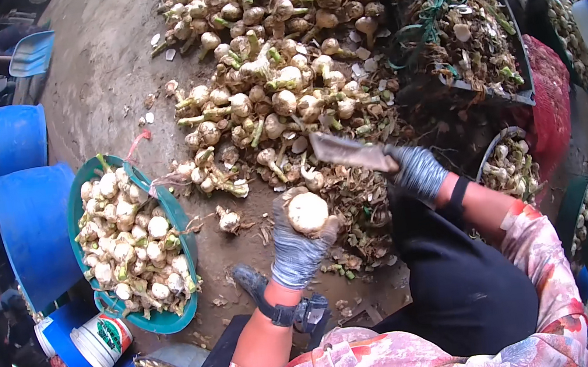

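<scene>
My left hand, in a grey knitted glove, cups a round whitish bulb with a broad pale face turned up. My right hand, gloved alike, grips a knife with a wide, cleaver-like blade. The blade is slightly blurred, points left, and stays apart from the bulb, up and to its right. Beyond my hands spreads a heap of soil-stained bulbs with green stem stubs. Leafy trimmings lie below the blade.
A teal basket full of bulbs stands at my left, beside blue barrels and a white bucket. At far right are a black crate of trimmings, a red mesh bag and a tub of pale bulbs.
</scene>
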Motion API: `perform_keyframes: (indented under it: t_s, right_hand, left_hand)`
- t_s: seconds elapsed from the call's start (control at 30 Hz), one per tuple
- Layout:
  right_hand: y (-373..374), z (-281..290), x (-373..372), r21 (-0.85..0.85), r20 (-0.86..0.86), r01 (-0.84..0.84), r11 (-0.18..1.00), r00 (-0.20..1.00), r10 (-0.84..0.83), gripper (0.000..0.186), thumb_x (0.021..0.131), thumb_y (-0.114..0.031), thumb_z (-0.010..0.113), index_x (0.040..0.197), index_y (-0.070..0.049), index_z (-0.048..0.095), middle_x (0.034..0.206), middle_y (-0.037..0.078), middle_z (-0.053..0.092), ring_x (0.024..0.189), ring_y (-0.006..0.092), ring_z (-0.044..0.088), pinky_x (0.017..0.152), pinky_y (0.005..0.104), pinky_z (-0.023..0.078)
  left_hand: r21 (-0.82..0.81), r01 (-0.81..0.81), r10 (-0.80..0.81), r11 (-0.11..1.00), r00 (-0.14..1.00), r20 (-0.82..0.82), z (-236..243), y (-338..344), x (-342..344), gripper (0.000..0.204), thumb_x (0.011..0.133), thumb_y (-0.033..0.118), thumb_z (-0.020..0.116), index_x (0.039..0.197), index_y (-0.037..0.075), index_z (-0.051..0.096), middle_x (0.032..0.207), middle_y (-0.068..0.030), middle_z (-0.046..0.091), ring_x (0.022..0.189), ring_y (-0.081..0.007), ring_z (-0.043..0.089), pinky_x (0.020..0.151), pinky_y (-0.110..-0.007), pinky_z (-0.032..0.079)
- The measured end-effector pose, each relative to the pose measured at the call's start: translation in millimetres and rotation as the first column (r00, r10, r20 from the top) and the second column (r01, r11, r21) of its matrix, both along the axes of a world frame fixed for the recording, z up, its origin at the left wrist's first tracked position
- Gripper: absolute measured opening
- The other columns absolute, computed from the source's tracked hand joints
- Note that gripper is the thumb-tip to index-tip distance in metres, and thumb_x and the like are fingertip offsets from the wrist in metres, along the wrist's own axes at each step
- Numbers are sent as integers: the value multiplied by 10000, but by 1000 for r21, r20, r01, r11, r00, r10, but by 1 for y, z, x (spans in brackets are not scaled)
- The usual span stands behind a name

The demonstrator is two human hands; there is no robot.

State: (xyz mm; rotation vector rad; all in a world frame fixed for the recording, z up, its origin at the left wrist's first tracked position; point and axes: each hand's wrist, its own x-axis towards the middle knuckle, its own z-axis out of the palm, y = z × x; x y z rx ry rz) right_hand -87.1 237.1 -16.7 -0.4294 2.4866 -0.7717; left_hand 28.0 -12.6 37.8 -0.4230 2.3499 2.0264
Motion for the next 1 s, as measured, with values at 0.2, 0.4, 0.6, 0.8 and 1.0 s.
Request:
perform_keyframes:
  t_s: [0.2,0.4,0.6,0.8,1.0]
  right_hand:
    - [-55,82,5,-136,-11,-500,855,864,504,214,789,-212,634,986,-131,619,743,149,650,756,370,666,642,463,522]
    - [-58,79,2,-65,17,-576,815,816,578,259,737,-157,651,989,-125,599,758,136,654,770,365,669,652,469,519]
    - [-39,33,1,-18,-95,-475,880,877,471,233,730,-150,642,960,-109,627,764,140,663,769,370,675,652,449,538]
    - [16,9,-14,137,91,-62,989,995,50,334,844,-283,662,1112,-87,628,857,195,694,822,379,683,722,447,544]
    - [-55,43,-9,-502,493,118,857,853,171,546,834,-525,732,1019,-21,633,858,94,655,771,184,553,744,362,487]
  left_hand:
    - [78,269,-274,960,959,65,-59,-25,25,595,960,218,604,1472,94,327,1418,-127,473,1263,-275,509,1080,-357,426]
    - [71,235,-241,969,966,89,-32,-17,15,478,957,198,580,1397,83,434,1343,-130,542,1206,-221,565,983,-362,498]
    - [-811,193,-561,553,805,-191,-42,-19,17,521,835,92,716,1316,98,515,1246,-142,591,1114,-194,614,892,-316,527]
    - [-197,108,-127,974,989,-82,2,4,1,740,716,152,834,1296,53,385,1185,-127,525,1037,-201,569,909,-326,503]
    - [-124,121,-132,985,988,-84,-13,18,-23,872,643,190,896,1346,52,400,1189,-126,522,1053,-209,565,924,-341,497]
